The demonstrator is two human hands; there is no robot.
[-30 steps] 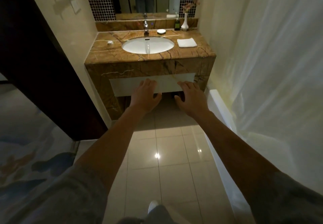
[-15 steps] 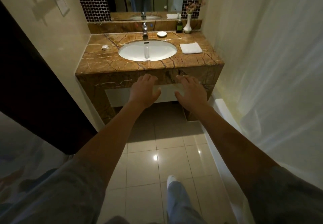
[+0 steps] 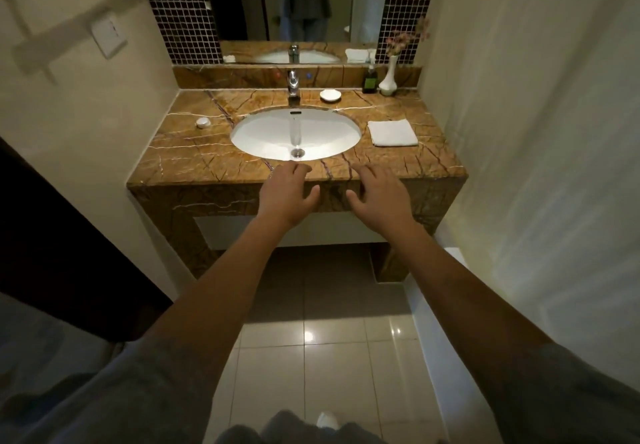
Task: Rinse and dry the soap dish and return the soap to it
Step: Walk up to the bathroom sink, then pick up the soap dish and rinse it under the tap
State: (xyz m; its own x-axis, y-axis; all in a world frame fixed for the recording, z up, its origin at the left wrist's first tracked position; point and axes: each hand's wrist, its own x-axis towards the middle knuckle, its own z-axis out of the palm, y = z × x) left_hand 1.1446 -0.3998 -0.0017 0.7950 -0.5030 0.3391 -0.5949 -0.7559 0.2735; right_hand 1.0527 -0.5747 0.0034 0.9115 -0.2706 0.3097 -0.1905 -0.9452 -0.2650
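The white soap dish (image 3: pixel 330 95) sits on the brown marble countertop (image 3: pixel 194 166) behind the oval white basin (image 3: pixel 263 131), just right of the chrome faucet (image 3: pixel 293 83). Whether soap lies in it is too small to tell. Both hands hover palm-down in front of the basin, over the counter's front edge, well short of the dish. The left hand (image 3: pixel 285 197) has its fingers loosely spread and holds nothing; the right hand (image 3: pixel 382 197) is likewise splayed wide and empty. The two are apart, thumbs pointing toward each other.

Right of the basin lies a folded white towel (image 3: pixel 392 133). At the back right of the basin stand a dark green bottle (image 3: pixel 369 83) and a white vase (image 3: pixel 388 79) with pink flowers, touching or nearly so. Left of the basin rests a small white round object (image 3: pixel 203 122). Behind the basin, a mirror (image 3: pixel 304 3) reflects the person's torso and hands. The bottle's label is unreadable.
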